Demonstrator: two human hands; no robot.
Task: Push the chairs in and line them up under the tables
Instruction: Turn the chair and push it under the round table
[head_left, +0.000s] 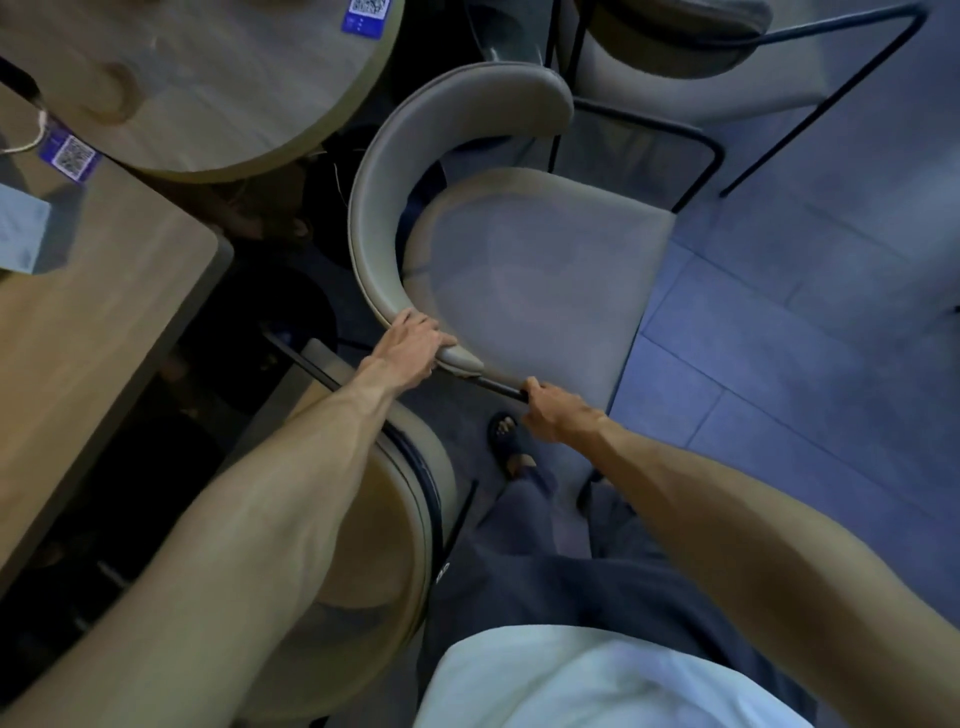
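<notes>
A grey upholstered chair (530, 270) with a curved backrest (374, 208) and black metal frame stands in the middle, its back turned toward a round wooden table (208, 88). My left hand (410, 345) grips the near end of the curved backrest. My right hand (550, 413) is closed around the black frame bar at the seat's near edge. A second beige chair (395, 519) sits below my left forearm, beside a rectangular wooden table (93, 322).
Another grey chair (670, 47) with black legs stands at the top right. QR-code cards (70, 156) lie on the tables, and a pale box (21, 234) rests at the left edge. Tiled floor (805, 322) stretches to the right. My sandalled foot (506, 436) stands beneath the chair.
</notes>
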